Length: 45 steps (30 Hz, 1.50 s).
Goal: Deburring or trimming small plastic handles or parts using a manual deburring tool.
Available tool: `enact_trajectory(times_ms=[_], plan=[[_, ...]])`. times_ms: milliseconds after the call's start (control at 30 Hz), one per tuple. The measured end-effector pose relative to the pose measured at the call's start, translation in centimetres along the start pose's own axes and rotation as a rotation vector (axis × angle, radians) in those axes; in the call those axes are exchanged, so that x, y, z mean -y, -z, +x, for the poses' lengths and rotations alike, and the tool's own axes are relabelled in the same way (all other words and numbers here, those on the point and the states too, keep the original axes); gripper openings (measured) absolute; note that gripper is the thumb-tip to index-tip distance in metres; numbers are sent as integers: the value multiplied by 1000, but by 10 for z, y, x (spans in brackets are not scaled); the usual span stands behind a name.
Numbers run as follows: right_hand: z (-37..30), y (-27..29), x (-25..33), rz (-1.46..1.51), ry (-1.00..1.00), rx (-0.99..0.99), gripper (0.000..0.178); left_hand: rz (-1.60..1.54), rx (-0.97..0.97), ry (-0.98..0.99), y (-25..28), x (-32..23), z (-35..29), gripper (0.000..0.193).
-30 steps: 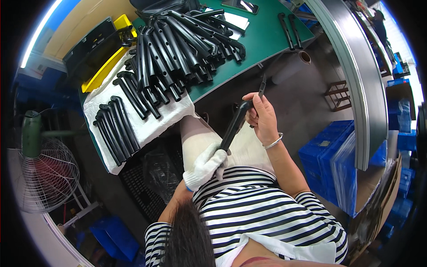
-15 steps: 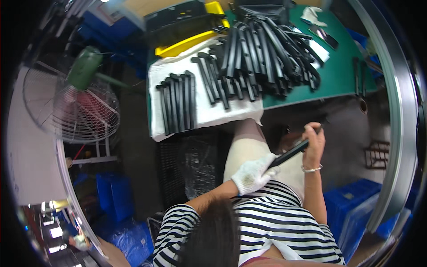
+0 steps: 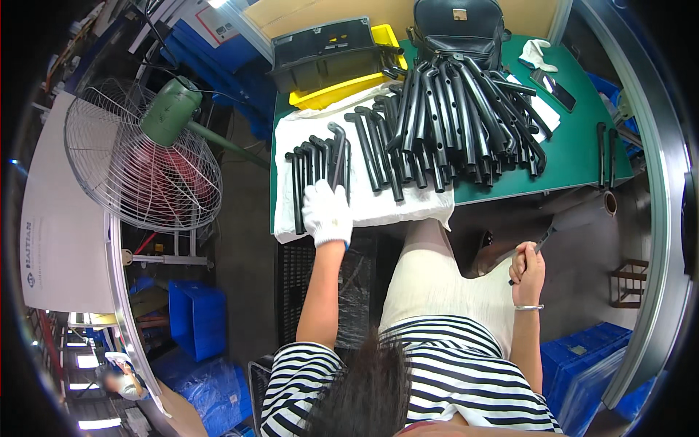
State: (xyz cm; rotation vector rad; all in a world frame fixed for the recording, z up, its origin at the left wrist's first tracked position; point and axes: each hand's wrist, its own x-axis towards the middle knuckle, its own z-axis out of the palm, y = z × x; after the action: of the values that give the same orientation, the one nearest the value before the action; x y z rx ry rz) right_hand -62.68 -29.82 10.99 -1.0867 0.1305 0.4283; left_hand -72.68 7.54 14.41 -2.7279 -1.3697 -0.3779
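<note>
My left hand [image 3: 328,211], in a white knit glove, is closed on a black bent-ended tube [image 3: 338,154] over a row of similar black tubes [image 3: 297,191] on the white cloth [image 3: 286,138]. The held tube leans across the right end of that row. My bare right hand [image 3: 528,272], with a bracelet at the wrist, is closed round a slim dark tool [image 3: 543,237] above my lap. Most of that tool is hidden in the fist, so its kind cannot be made out. A large heap of black tubes [image 3: 466,116] lies right of the row.
A black bin [image 3: 320,54] sits in a yellow tray [image 3: 313,93] behind the cloth. On the green table [image 3: 582,138] are a black backpack [image 3: 455,29], a phone [image 3: 559,93], a loose glove [image 3: 535,53] and two separate tubes [image 3: 606,153]. A caged fan [image 3: 145,156] stands to the left.
My left hand has moved from my lap to the row on the left, taking the tube with it. My right hand has come away from the tube and lowered slightly, holding the slim tool.
</note>
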Motion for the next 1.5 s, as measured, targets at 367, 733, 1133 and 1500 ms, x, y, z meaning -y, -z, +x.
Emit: enact_trajectory(times_ms=[367,733,1133,1500], plan=[[-18,43,-7,-27,-9,-225,21,61,-217,-27,-32,3,21,40],[-21,30,-7,-63,-32,-144,18,-317,478,131,-47,-55,47,56],[-35,27,-3,35,-49,-76,9,-264,347,146,-35,-51,39,54],[-32,-10,6,-42,-48,-91,17,-1091,417,-440,56,-92,-113,37]])
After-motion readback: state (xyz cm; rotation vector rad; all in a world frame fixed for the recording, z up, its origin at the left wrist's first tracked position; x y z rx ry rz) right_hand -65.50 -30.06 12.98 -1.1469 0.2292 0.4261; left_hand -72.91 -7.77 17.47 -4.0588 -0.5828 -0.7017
